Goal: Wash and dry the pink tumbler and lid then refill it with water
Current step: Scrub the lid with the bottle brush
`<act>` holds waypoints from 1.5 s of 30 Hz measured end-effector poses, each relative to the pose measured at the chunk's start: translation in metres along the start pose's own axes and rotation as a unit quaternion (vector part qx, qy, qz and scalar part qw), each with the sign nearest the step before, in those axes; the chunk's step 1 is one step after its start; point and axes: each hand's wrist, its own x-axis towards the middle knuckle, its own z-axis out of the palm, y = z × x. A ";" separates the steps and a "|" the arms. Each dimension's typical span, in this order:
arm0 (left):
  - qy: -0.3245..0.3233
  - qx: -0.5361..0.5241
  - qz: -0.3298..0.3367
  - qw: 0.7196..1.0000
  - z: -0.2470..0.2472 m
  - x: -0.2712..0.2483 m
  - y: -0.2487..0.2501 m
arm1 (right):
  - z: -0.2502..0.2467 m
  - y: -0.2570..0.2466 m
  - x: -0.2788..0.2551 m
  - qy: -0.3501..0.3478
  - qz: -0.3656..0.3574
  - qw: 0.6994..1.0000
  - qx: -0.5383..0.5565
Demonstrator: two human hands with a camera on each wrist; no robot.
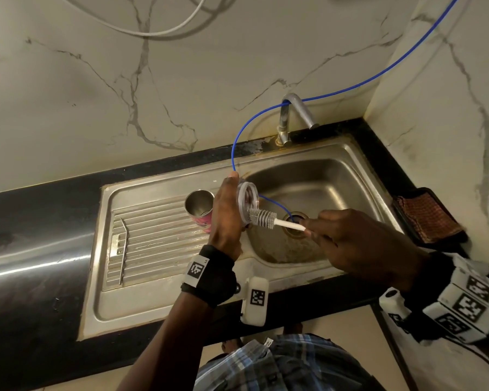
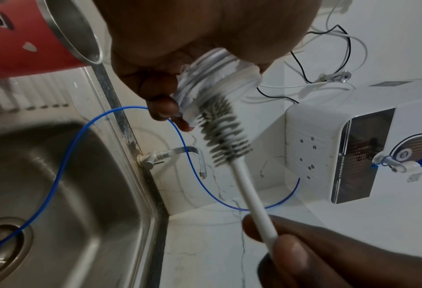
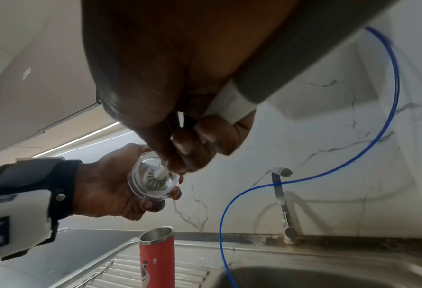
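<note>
Pink tumbler [image 1: 200, 212] stands open on drainboard [image 1: 153, 235], left hand [image 1: 226, 215] cups clear lid [image 1: 247, 203] by its rim over sink [image 1: 322, 176], right hand [image 1: 359, 238] pinches brush [image 1: 263, 217] handle; lid likely light, slick, rim-gripped best.

Black worktop [image 1: 40, 210] along a marble-look wall, steel sink [image 1: 164, 311] set into it. Pink tumbler [image 1: 199, 210] stands upright, open, on the ribbed drainboard near the basin's edge. Thin metal strip [image 1: 123, 249] lies on the ribs further left. Tap [image 1: 290, 117] at the back rim. Blue tube [image 1: 277, 206] runs into the drain. Reddish cloth [image 1: 428, 218] on worktop right of sink.
</note>
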 end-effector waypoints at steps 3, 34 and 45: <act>-0.014 0.007 -0.009 1.000 0.006 -0.005 0.000 | -0.009 0.002 0.005 0.003 0.025 1.000 -0.018; 0.004 0.001 -0.029 1.000 0.007 -0.014 0.011 | -0.017 -0.014 0.005 0.147 -0.027 0.987 -0.058; -0.025 -0.008 -0.040 0.999 0.013 -0.020 0.012 | -0.012 -0.004 0.008 0.191 0.001 0.977 -0.096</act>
